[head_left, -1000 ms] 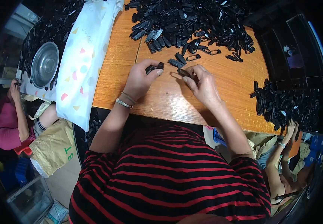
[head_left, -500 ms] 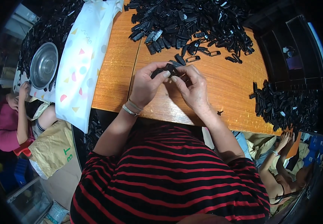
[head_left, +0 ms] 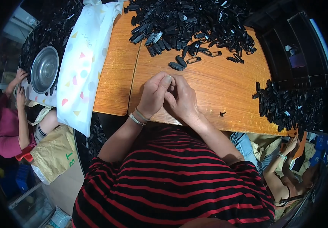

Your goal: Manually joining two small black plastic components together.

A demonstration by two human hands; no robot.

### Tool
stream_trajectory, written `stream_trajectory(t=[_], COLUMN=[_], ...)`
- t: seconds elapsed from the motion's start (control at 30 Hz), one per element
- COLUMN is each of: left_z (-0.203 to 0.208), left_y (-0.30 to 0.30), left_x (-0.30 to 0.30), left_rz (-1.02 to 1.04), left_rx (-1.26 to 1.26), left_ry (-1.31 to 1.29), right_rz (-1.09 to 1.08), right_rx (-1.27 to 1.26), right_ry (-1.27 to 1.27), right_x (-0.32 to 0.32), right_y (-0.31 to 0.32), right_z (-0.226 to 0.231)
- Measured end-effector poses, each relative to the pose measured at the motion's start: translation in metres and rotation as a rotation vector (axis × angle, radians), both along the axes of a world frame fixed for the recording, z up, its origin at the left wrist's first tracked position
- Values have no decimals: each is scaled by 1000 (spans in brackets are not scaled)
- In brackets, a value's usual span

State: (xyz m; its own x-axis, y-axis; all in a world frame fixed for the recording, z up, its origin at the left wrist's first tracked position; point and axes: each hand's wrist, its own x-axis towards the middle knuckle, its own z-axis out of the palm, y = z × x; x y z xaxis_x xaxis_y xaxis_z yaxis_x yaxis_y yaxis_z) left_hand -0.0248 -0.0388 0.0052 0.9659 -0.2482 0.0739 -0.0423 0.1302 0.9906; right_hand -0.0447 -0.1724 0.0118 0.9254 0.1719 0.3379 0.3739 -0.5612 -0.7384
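My left hand and my right hand meet over the wooden table near its front edge. Both are closed, with thumbs and fingertips pressed together. Whatever lies between them is hidden by the fingers. Just beyond the fingertips are two small black plastic pieces, an oblong one and another leaning close by it. A black rectangular frame piece lies a little to their right. Farther back spreads a large heap of black plastic parts.
A second pile of black parts covers the table's right corner, beside a black bin. One tiny dark piece lies near the front edge. At left are a patterned white sheet and a metal bowl. People sit on both sides.
Both hands have drawn slightly toward me and closer together. The dark piece that showed between the fingers is now out of sight. The two pieces beyond them are more exposed.
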Motion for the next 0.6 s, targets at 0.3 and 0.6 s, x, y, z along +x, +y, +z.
stream_trajectory(t=[0.3, 0.6], left_z=[-19, -7], left_y=[-1, -10], left_x=[12, 57], left_rz=[-157, 110], left_rx=[-128, 901], left_ry=[218, -495], right_rz=[183, -60], right_rx=[127, -632], right_ry=[371, -211], right_x=[13, 79], right_y=[-29, -88], right_z=[7, -3])
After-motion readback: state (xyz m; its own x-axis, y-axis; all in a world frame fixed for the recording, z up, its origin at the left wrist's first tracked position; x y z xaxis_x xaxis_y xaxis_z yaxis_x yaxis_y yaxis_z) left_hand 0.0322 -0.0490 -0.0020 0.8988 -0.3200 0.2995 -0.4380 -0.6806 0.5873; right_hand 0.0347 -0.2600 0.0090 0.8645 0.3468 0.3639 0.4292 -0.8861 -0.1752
